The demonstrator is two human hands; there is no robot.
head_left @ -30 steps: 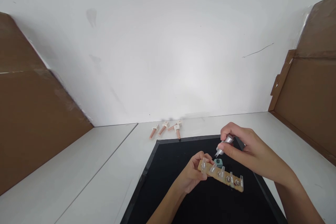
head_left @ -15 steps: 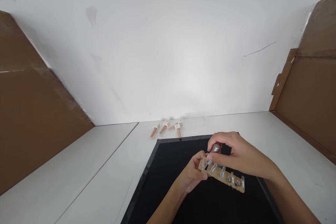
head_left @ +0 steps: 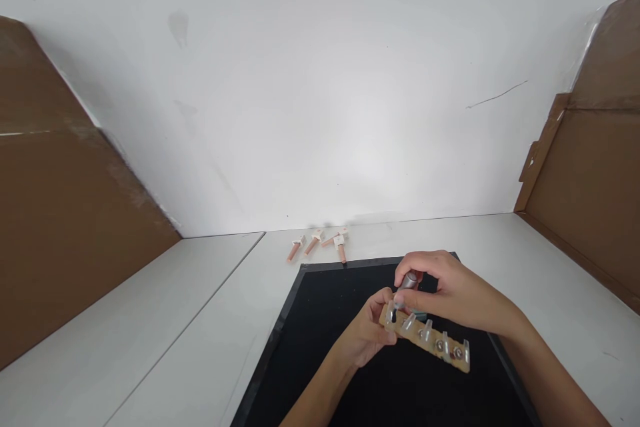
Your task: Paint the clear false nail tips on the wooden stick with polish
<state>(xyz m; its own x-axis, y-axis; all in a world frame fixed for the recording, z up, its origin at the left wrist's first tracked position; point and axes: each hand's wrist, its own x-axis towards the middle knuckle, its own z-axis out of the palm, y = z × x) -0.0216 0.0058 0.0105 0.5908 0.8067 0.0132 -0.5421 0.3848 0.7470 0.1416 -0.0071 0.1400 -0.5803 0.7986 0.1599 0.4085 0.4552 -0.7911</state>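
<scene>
A tan strip point(head_left: 431, 340) with several clear upright clips and round metal parts is tilted above the black mat. My left hand point(head_left: 369, 333) pinches its left end between thumb and fingers. Just above that end, my right hand point(head_left: 440, 287) grips a small metallic cylinder point(head_left: 409, 280). A dark tip shows below the cylinder, at the leftmost clear clip point(head_left: 391, 315). Something teal point(head_left: 420, 315) is partly visible behind the strip, under my right fingers; what it is cannot be made out.
Several pink pegs with white square heads point(head_left: 314, 242) lie beyond the black mat point(head_left: 320, 320) on the white table point(head_left: 210, 333). Brown cardboard panels stand at the left point(head_left: 75, 213) and right point(head_left: 590, 180), with a white wall point(head_left: 320, 93) behind.
The strip's right end has shifted slightly right and down. A dark tip now shows at the leftmost clip, below the cylinder. Both hands keep their grips.
</scene>
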